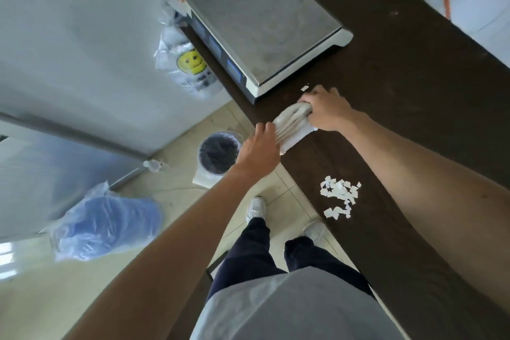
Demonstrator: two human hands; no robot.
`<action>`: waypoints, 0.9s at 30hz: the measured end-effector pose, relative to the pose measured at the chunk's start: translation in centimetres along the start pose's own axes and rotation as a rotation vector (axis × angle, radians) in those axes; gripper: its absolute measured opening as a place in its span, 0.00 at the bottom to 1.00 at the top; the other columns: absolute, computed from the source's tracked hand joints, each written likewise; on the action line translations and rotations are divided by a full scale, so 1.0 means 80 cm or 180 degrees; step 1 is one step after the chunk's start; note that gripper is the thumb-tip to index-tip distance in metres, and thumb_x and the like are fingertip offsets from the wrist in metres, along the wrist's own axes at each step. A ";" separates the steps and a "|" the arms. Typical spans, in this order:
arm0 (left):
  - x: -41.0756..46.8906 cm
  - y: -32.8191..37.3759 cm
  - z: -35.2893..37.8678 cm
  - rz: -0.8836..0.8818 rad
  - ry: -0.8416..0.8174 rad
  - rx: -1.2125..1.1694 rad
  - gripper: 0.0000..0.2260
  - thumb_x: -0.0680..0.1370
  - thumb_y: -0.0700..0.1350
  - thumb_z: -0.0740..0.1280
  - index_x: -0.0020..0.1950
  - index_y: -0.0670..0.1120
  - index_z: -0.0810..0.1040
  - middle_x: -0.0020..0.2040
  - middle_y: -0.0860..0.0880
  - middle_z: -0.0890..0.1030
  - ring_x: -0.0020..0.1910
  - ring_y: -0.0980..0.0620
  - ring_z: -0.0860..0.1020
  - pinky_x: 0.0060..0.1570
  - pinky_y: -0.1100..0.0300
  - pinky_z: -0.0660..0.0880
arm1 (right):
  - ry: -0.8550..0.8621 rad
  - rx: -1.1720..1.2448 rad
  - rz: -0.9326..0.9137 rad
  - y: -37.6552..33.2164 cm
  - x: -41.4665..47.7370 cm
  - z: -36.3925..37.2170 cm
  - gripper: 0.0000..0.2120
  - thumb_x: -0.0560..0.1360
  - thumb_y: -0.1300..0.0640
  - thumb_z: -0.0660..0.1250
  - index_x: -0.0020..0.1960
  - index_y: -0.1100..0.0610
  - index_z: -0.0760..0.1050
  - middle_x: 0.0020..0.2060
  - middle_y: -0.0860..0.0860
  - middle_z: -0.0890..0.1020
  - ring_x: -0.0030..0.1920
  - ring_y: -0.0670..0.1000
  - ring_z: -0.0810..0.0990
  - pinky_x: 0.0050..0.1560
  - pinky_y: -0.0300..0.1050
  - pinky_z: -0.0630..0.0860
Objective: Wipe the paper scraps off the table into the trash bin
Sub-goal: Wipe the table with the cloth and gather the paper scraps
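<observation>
A pile of small white paper scraps (340,196) lies on the dark brown table (400,69) near its left edge. One stray scrap (304,88) sits farther away, next to the scale. A bunched white cloth (289,124) rests at the table's edge beyond the pile. My right hand (325,109) is shut on the cloth's far end. My left hand (259,146) touches the cloth's near end at the table edge, fingers on the fabric. The trash bin (218,153), round with a dark liner, stands on the floor left of the table, just below my left hand.
A steel-topped weighing scale (262,16) occupies the table's far left part. A clear plastic bag with a yellow smiley (190,63) hangs beside it. A blue item in clear plastic (107,223) lies on the tiled floor. My feet stand by the table edge.
</observation>
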State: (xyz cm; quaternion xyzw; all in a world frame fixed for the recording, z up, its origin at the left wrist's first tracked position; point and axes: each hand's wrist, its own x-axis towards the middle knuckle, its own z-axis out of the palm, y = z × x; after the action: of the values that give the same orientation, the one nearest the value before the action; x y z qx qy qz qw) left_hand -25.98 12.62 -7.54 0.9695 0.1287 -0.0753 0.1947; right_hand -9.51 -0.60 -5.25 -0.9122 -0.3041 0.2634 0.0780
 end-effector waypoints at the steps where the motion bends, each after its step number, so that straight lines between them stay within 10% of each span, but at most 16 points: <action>1: -0.009 0.006 0.005 -0.0027 0.0009 -0.0066 0.16 0.79 0.44 0.66 0.64 0.41 0.68 0.57 0.41 0.72 0.52 0.40 0.79 0.47 0.48 0.79 | -0.0042 0.0042 -0.0091 0.001 -0.002 0.000 0.22 0.74 0.60 0.59 0.66 0.45 0.72 0.65 0.52 0.69 0.63 0.62 0.66 0.58 0.59 0.68; 14: -0.032 0.083 0.048 0.0278 -0.0094 0.0319 0.18 0.75 0.38 0.69 0.63 0.42 0.69 0.54 0.44 0.72 0.47 0.45 0.78 0.42 0.54 0.76 | 0.0419 0.0248 0.0137 0.081 -0.105 0.034 0.18 0.73 0.53 0.63 0.63 0.46 0.71 0.61 0.51 0.70 0.60 0.60 0.68 0.56 0.58 0.71; 27: 0.034 0.153 0.037 0.1061 -0.0393 0.1122 0.30 0.78 0.34 0.64 0.77 0.51 0.60 0.65 0.39 0.71 0.59 0.40 0.76 0.57 0.47 0.77 | 0.1451 0.0609 0.1211 0.115 -0.243 0.109 0.20 0.78 0.49 0.64 0.67 0.55 0.67 0.57 0.56 0.72 0.55 0.57 0.74 0.52 0.54 0.77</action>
State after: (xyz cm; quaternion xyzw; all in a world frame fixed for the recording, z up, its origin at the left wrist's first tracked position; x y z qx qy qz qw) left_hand -20.27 1.10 -6.34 0.9898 -0.0602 -0.1225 0.0397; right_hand -22.55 -19.76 -7.04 -0.9768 -0.0765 0.0893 0.1790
